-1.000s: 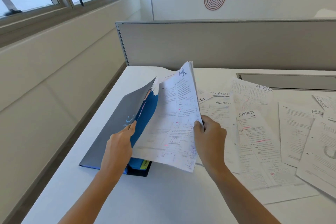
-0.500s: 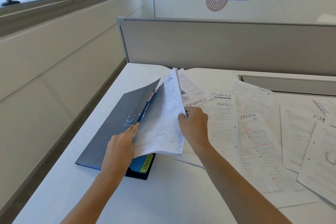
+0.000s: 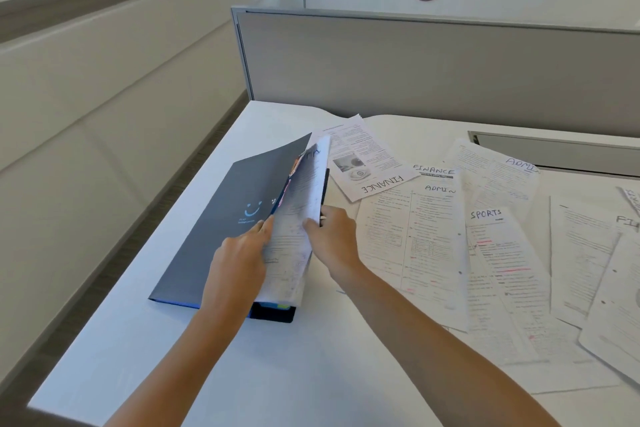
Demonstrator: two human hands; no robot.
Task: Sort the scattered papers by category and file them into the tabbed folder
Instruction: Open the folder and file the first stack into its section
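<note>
The right hand (image 3: 332,239) grasps 1 sheaf of papers (image 3: 299,204) at its right edge, thumb on the printed face and fingers curled behind. The sheaf stands tilted inside the open mouth of the folder (image 3: 214,236). The left hand (image 3: 239,262) grips the edge of the folder's grey front cover, thumb beside the sheaf, and holds the cover raised. Handwriting at the sheaf's top corner is blurred and unreadable.

Folder: 1 unit, grey outside, blue inside, lying on the white desk (image 3: 311,357). The cover print is 1 light-blue smiley mark with small text below it (too small to read). 1 yellow-green tab (image 3: 275,305) shows at the folder's near edge; its writing is not legible.

Right of the folder, loose sheets lie flat and overlapping. 6 handwritten labels can be made out:
- first FINANCE sheet (image 3: 360,156), nearest the folder's far corner, label upside down, 2 small pictures printed on it
- second FINANCE sheet (image 3: 434,170), just right of the first, mostly covered
- first ADMIN sheet (image 3: 415,243), just right of the right hand
- second ADMIN sheet (image 3: 498,170), farther right
- SPORTS sheet (image 3: 502,253), pink highlighter marks on it
- FI sheet (image 3: 585,253), farthest from the folder, label cut off by the frame edge
</note>
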